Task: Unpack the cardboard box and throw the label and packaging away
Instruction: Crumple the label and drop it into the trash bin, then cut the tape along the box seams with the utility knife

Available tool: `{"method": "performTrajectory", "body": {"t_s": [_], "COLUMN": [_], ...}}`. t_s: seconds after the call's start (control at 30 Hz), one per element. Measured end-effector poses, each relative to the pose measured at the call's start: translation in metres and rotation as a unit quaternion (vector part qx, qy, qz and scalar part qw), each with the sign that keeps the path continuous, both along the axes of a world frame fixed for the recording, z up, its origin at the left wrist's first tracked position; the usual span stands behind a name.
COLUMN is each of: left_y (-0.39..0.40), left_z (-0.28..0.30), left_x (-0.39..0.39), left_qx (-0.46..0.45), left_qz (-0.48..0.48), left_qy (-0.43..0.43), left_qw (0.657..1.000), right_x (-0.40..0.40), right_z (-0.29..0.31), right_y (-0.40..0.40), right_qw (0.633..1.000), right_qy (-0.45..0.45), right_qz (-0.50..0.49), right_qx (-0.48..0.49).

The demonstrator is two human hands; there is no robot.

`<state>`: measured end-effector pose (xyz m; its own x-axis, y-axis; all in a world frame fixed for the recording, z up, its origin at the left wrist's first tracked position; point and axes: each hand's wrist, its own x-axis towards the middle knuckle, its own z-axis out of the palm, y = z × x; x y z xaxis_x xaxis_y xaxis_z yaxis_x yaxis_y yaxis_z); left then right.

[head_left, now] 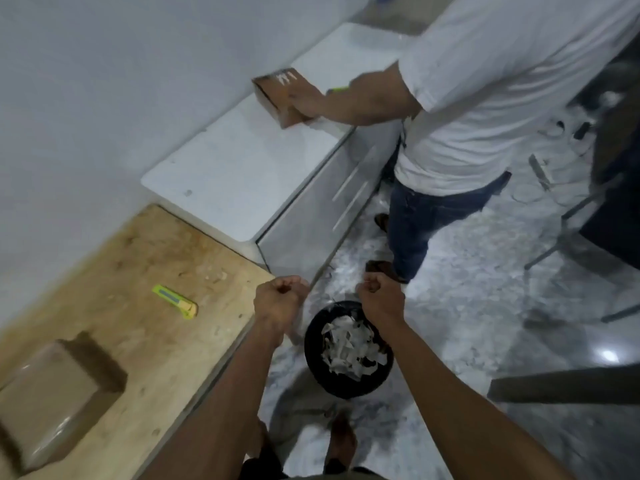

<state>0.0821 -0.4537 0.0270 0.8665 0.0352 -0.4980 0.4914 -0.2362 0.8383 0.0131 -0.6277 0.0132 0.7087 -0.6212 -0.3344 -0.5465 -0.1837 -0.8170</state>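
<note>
Both fists — left hand [278, 301], right hand [381, 299] — curl tight above the bin [313, 344]; whether anything is inside them, I cannot tell.

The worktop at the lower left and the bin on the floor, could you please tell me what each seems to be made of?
The worktop looks like bare plywood or chipboard: pale tan, matt, flecked and scuffed. The bin looks like black plastic with a dull sheen, though blur leaves that open; torn white paper scraps fill it.

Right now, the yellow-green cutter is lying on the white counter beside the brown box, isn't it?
Not quite: in the head view the cutter lies on the wooden table, not the white counter. The brown box sits on that same table.
</note>
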Motion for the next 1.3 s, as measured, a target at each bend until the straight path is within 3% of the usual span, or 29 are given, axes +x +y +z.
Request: {"method": "performTrajectory", "body": {"t_s": [0.13, 0.5, 0.67, 1.0, 1.3], "left_y": [0.038, 0.209, 0.281, 0.396, 0.433], "left_z": [0.029, 0.067, 0.059, 0.019, -0.014], "left_x": [-0.005, -0.055, -0.076, -0.063, -0.037], "left_qx": [-0.029, 0.065, 0.136, 0.309, 0.354], "left_qz": [0.018, 0.139, 0.192, 0.221, 0.222], "left_qy": [-0.049, -0.098, -0.098, -0.097, -0.021], "left_qw": [0.998, 0.983, 0.967, 0.920, 0.908], "right_x": [0.017, 0.065, 0.075, 0.108, 0.134], "right_z": [0.020, 0.048, 0.045, 0.041, 0.019], "right_y": [0.024, 0.197, 0.280, 0.390, 0.427], "right_qw": [0.998, 0.957, 0.927, 0.899, 0.896], "right_qy": [-0.012, -0.082, -0.084, -0.074, -0.045], "right_qz": [0.058, 0.265, 0.360, 0.432, 0.437], "right_qx": [0.004, 0.082, 0.067, 0.030, -0.069]}}
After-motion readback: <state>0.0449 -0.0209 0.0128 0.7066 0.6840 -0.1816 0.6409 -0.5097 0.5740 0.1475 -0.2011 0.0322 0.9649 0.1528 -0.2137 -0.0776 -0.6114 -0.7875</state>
